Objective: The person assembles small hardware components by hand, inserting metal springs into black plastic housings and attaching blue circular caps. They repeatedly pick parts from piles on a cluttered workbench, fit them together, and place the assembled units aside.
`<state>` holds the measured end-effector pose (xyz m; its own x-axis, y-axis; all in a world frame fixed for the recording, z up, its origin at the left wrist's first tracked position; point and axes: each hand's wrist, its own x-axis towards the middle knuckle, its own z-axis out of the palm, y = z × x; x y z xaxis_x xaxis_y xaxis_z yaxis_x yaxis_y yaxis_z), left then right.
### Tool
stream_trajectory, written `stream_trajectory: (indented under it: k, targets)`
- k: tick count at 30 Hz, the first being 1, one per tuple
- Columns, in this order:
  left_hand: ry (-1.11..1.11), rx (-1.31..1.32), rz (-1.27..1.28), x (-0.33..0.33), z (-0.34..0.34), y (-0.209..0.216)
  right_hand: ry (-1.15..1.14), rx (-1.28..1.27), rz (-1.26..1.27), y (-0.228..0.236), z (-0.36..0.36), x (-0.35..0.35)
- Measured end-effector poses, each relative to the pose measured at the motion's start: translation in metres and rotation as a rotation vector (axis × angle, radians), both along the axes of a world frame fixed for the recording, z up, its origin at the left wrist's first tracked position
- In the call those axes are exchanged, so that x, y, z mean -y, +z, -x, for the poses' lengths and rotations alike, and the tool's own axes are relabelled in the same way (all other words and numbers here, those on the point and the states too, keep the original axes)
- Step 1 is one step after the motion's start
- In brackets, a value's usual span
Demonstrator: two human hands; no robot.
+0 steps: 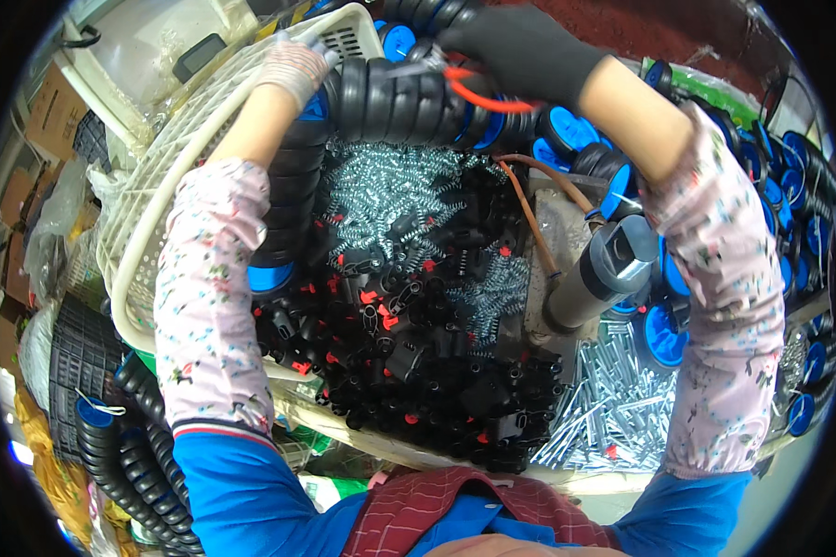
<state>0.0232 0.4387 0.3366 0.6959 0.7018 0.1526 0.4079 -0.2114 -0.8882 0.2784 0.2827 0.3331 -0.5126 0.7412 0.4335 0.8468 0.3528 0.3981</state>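
My right hand, in a black glove, is closed around red-handled pliers. Their metal jaws point left, above a row of black wheels with blue hubs. My left hand wears a pale, thin glove and is over the far end of a cream plastic basket, beside the wheels. Its fingers look pressed together; what is between them is blurred and I cannot make it out. Nearer me lie a heap of small metal springs and many black plastic parts with red pieces.
A grey cylinder stands right of the middle, beside brown rods. Metal pins are piled at the near right. Strung black-and-blue wheels crowd the right side, and more wheel stacks sit at the lower left.
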Motion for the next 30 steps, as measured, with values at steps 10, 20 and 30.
stream_trajectory:
  k: [10, 20, 30]
  targets:
    - [-0.367, 0.821, -0.053, 0.139, 0.023, -0.037, 0.060, -0.419, 0.008, -0.055, -0.071, 0.059]
    - [-0.038, 0.952, 0.216, 0.070, 0.033, -0.051, -0.023, -0.731, -0.055, -0.103, -0.101, 0.176]
    - [-0.772, 1.015, 0.301, 0.353, 0.111, -0.191, -0.285, -1.300, 0.157, -0.215, -0.111, 0.353]
